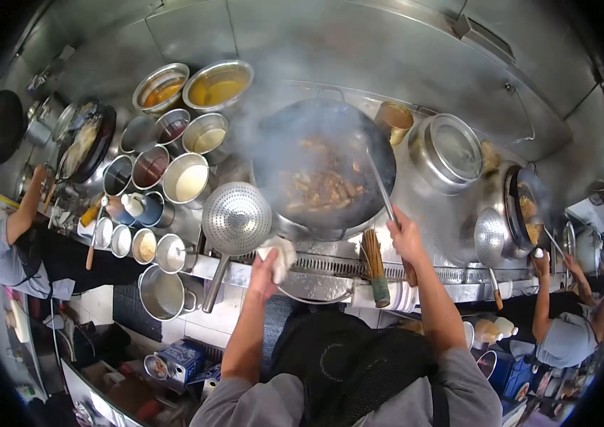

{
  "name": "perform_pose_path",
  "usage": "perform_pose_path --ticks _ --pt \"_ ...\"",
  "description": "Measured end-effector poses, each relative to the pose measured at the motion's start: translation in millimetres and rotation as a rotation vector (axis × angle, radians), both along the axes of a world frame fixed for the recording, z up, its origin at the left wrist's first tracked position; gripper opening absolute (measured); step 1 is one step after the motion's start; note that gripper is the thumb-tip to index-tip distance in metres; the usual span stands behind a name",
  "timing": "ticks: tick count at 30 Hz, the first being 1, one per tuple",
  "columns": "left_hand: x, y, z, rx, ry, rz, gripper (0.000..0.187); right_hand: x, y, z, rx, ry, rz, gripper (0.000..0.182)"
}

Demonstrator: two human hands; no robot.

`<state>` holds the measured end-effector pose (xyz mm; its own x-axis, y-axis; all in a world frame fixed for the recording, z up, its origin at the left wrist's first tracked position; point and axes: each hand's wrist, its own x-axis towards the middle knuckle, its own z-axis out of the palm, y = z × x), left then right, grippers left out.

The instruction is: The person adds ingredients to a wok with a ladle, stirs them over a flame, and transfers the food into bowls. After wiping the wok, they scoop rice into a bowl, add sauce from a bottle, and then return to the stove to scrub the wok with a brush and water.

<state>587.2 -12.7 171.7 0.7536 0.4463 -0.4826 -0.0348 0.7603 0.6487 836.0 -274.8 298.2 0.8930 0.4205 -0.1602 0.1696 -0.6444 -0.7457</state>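
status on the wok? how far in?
Done: food is in the wok, browned, with steam rising off it. In hand: the right hand grips a ladle whose end is in the food; the left hand presses a white cloth at the wok's near rim. Left: nothing is plated; the food is all in the wok, and the strainer rests unused alongside.

A steaming black wok (323, 167) of browned food sits on the stove, a long-handled ladle (381, 186) slanting into it
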Motion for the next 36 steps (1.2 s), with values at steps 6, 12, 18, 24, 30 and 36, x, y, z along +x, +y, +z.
perform_pose_path --ticks 6,12,18,24,30,36 --pt "56 -28 48 -0.38 -0.152 -0.24 0.049 30 55 -50 0.049 -0.224 0.248 0.051" --pt "118 -34 28 -0.097 -0.005 -0.342 0.033 4 -34 -3 -0.345 -0.352 0.379 0.051" --pt "112 -86 52 -0.054 0.012 -0.036 0.011 0 -107 19 -0.349 -0.53 0.184 0.054" --pt "24 -135 148 -0.129 -0.005 -0.113 0.025 -49 -163 160 -0.256 0.103 0.653 0.047" --pt "85 -122 86 -0.129 -0.025 -0.079 0.013 -30 -99 86 -0.295 0.049 0.603 0.048" --pt "-15 -151 16 0.068 0.185 -0.295 0.027 -60 -119 51 -0.167 -0.114 0.581 0.048"
